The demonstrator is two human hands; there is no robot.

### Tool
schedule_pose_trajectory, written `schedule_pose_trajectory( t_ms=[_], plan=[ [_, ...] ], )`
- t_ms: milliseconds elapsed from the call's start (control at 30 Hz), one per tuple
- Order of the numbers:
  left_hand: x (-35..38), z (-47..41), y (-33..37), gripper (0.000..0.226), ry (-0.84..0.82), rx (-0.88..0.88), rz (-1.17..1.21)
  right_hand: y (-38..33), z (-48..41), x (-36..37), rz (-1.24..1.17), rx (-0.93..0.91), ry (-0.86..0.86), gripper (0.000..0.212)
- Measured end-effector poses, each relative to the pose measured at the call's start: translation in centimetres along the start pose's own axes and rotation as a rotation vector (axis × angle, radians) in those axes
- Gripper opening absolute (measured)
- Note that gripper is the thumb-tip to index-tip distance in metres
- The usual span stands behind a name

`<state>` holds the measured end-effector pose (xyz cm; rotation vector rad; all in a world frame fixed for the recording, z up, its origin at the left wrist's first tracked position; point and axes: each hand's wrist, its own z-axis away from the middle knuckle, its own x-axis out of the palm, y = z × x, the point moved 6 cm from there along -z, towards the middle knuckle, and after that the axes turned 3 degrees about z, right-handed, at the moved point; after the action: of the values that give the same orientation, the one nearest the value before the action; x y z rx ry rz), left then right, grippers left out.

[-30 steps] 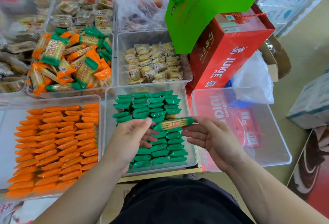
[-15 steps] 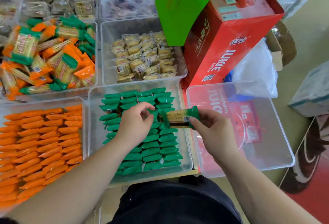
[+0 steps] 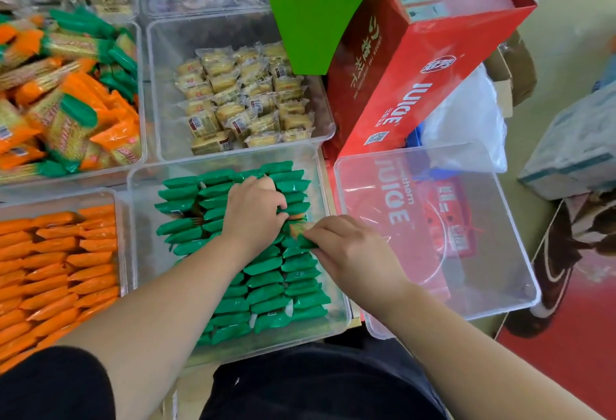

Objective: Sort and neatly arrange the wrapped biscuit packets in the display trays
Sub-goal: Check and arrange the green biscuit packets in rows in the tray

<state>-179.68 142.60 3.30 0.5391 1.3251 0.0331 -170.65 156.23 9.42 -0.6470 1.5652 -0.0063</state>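
A clear tray (image 3: 336, 314) in front of me holds several rows of green-wrapped biscuit packets (image 3: 266, 289). My right hand (image 3: 346, 253) pinches one green packet (image 3: 301, 234) by its end and holds it down into the right-hand row. My left hand (image 3: 255, 213) lies on the packets in the middle rows, fingers curled down among them; whether it grips one is hidden. To the left a second tray (image 3: 121, 253) holds neat rows of orange-wrapped packets (image 3: 56, 269). Behind it a tray with mixed orange and green packets (image 3: 70, 103) lies in a loose heap.
An empty clear tray (image 3: 493, 193) stands at my right, over a red juice box. A tall red JUICE box (image 3: 410, 79) and a green bag (image 3: 316, 6) rise behind it. A tray of yellowish wrapped cakes (image 3: 246, 99) sits behind the green tray.
Both hands have come down from above the green tray into it. The green packet, held up between them before, now sits low among the rows in my right hand.
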Motion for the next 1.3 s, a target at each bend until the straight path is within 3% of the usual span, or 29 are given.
schedule_pose_trajectory(
  t_ms=[300, 467, 567, 767, 1133, 1233, 1300],
  plan=[
    [-1.3, 1.2, -1.5, 0.012, 0.143, -0.06, 0.316, 0.9, -1.3, 3.4, 0.301, -0.032, -0.036, 0.031],
    [-4.9, 3.5, -1.9, 0.004, 0.274, -0.105, 0.412, 0.7, -1.5, 5.4, 0.431, 0.015, -0.263, 0.036],
    [-7.1, 5.4, -2.2, 0.004, 0.38, -0.125, 0.408, 0.8, -1.7, 5.6, 0.424, 0.072, -0.289, 0.04],
    [-9.3, 9.1, -4.8, 0.003, 0.49, -0.376, 0.637, 0.1, -2.3, 5.9, 0.425, 0.124, -0.514, 0.061],
    [-7.4, 12.7, -4.5, 0.019, 0.41, -0.574, 0.97, -0.4, -2.0, 6.2, 0.51, 0.142, -0.704, 0.07],
    [-6.7, 13.2, -4.0, 0.035, 0.329, -0.601, 1.137, -1.3, -2.3, 4.2, 0.392, 0.177, -0.607, 0.059],
    [-6.6, 13.6, -3.6, 0.044, 0.289, -0.616, 1.238, -2.1, -2.1, 2.0, 0.188, 0.236, -0.466, 0.044]
  ],
)
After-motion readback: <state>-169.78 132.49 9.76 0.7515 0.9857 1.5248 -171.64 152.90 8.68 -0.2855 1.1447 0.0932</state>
